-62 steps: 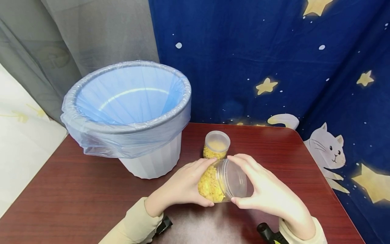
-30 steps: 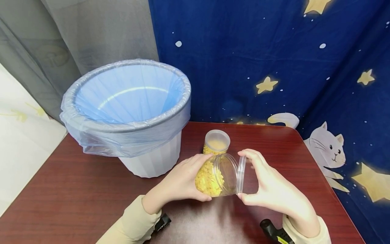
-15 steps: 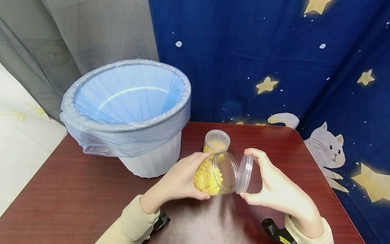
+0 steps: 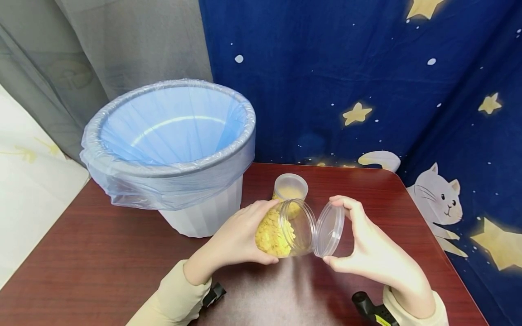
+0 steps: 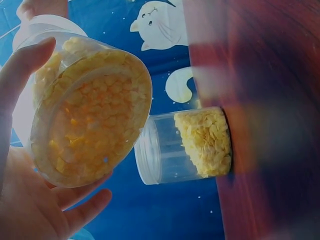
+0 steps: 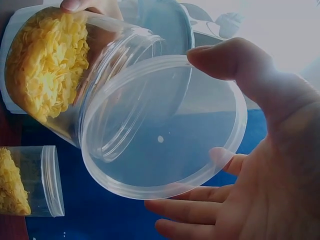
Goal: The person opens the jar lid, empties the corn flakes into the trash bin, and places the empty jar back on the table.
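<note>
My left hand [image 4: 238,235] grips a clear plastic jar [image 4: 274,233] of yellow flakes, tilted on its side with its mouth facing right. In the left wrist view the base of this jar [image 5: 95,115] shows, flakes lying against it. A clear round lid [image 4: 329,230] is pinched by its rim between the thumb and fingers of my right hand [image 4: 373,246]. The lid is off, standing beside the jar's mouth; in the right wrist view the lid [image 6: 165,130] partly overlaps that mouth. Behind the held jar, a second lidded jar [image 4: 291,185] of flakes stands upright.
A large white bin [image 4: 204,206] with a blue liner folded over its rim stands at the left on the dark red table [image 4: 102,253]. A blue star-print curtain [image 4: 310,81] hangs behind the table. Black straps with devices [image 4: 373,310] sit at the wrists.
The lid has come off the jar and turned so its face shows. My right hand has moved right with it, while my left hand has tilted the jar and shifted slightly left.
</note>
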{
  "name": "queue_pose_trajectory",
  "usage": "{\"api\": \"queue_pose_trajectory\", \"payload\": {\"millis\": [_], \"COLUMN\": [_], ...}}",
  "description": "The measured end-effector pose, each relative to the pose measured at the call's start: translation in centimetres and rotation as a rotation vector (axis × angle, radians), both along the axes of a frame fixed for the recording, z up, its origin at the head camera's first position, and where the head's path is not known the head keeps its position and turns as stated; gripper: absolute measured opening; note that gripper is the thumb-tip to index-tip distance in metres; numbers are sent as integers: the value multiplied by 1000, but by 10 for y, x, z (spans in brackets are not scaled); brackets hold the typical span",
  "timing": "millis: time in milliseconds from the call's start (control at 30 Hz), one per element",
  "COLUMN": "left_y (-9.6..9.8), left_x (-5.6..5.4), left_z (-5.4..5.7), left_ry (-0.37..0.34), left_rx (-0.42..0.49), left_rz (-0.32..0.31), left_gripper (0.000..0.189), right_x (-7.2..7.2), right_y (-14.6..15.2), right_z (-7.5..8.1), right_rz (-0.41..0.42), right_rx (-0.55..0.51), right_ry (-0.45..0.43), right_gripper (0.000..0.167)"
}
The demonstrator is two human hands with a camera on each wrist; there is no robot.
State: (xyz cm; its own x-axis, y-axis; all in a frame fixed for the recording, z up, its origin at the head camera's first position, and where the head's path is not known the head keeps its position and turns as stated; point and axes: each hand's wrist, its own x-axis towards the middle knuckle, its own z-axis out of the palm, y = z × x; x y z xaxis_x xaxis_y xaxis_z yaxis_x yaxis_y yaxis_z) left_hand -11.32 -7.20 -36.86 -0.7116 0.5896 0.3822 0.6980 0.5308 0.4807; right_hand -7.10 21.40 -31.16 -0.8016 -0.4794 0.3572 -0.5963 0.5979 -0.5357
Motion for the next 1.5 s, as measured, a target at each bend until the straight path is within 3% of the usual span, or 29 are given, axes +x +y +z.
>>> {"api": "queue_pose_trajectory", "payload": {"millis": [333, 733, 1000, 1500], "left_y": [-5, -14, -22, -37], "left_x": [2, 4, 9, 29], "left_z": [9, 18, 26, 36], "left_ry": [-33, -40, -43, -48], "left_rx": [54, 97, 129, 156], "left_rz": [0, 20, 47, 94], "left_gripper": [111, 111, 113, 115], "right_x": [-1, -18, -30, -34], "right_y": [1, 7, 12, 21], "right_z": [2, -6, -14, -29], "right_rz": [-43, -16, -50, -157], "right_rx": [59, 8, -25, -15], "right_ry": [0, 35, 46, 5], "right_gripper": [122, 113, 107, 98]}}
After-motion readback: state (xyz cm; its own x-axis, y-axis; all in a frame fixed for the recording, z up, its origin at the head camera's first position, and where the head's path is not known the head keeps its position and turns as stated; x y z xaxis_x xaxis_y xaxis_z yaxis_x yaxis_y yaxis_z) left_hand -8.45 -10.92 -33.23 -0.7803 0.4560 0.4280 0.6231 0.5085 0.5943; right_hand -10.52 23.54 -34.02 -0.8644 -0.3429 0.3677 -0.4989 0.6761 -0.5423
